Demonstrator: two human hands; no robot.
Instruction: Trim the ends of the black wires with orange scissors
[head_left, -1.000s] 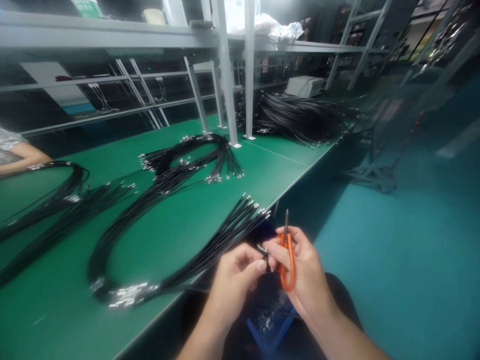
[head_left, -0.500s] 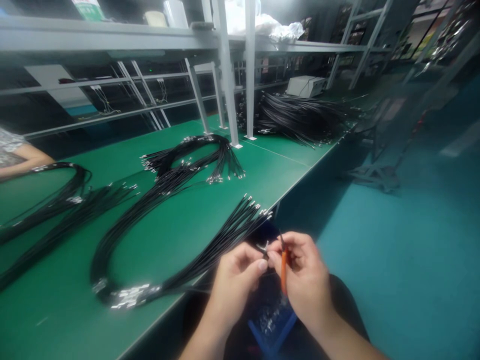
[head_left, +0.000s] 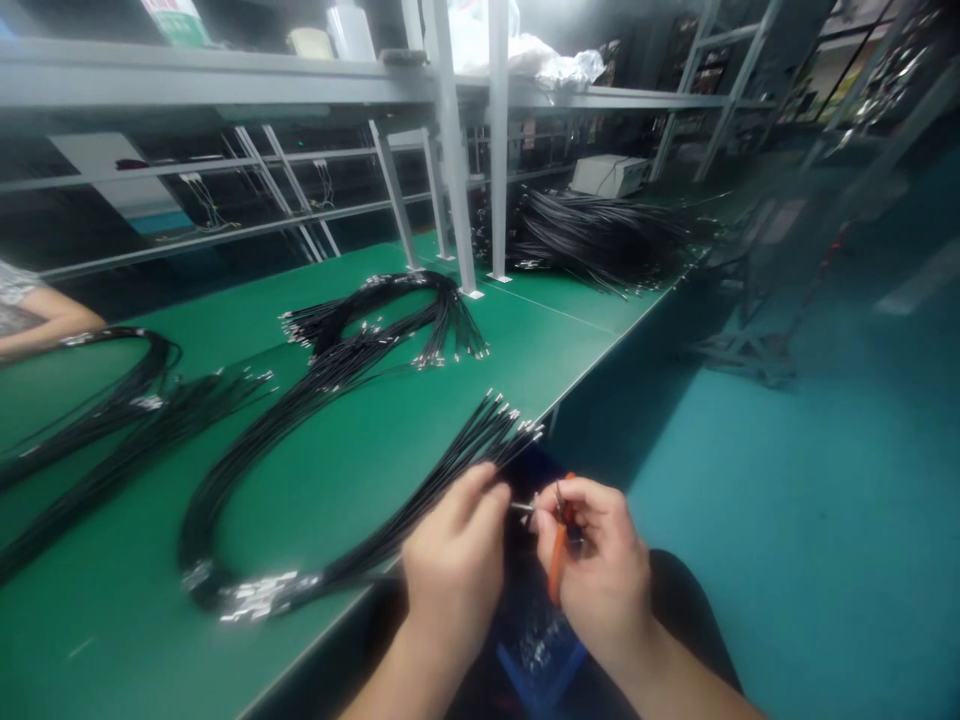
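Note:
My left hand (head_left: 459, 555), its back turned to me, is closed round a black cable; the cable's light end (head_left: 521, 507) sticks out toward my other hand. My right hand (head_left: 604, 560) is closed on small orange-handled cutters (head_left: 556, 565), with the dark tips pointing up. Its thumb and forefinger touch or nearly touch the cable end; I cannot tell which. Both hands are just off the table edge. Beside them lies a bundle of black cables (head_left: 420, 510) with metal ends, curving back over the green table (head_left: 330, 490).
Another cable bundle (head_left: 112, 470) lies at the left, near a person's arm (head_left: 56, 318). A large cable pile (head_left: 600, 235) sits by a white box (head_left: 609, 175) behind metal posts (head_left: 499, 150). Below my hands is a blue bin (head_left: 536, 675) with small scraps.
My left hand has rolled over, back now up, and moved slightly left. The cable end now points right. In my right hand the cutters have tilted and their handles have spread.

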